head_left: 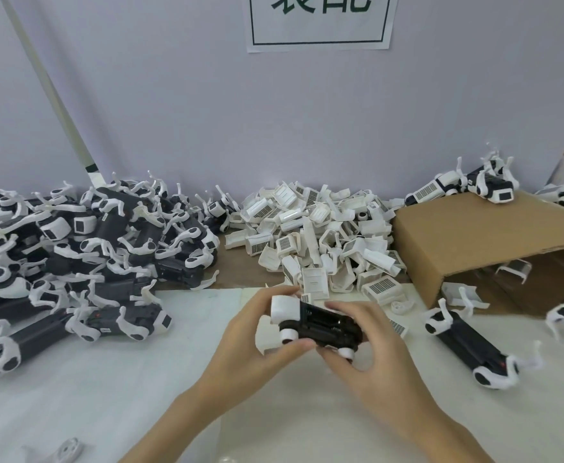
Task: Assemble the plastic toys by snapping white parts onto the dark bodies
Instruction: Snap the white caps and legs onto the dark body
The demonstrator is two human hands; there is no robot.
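Dozens of dark toy bodies with white limbs (73,248) are lying heaped at the far left of the white table covering (107,396), and I am seeing one small white ring piece (68,450) sitting alone near the bottom left edge. Moving right, my left hand (250,342) is curling its fingers around the white part (285,308) at the left end of the dark body (327,325), thumb underneath. That body is being held just above the table, at centre, with small white wheels showing along its lower side. My right hand (370,355) is gripping the body's right end, fingers wrapped over the top and thumb below. Behind both hands, a pile of loose white parts (320,235) is spreading against the wall. Further right, a cardboard box (474,242) is lying tipped on its side, with finished toys (467,188) resting on top, and another black-and-white toy (470,349) is lying on the table just in front of it.
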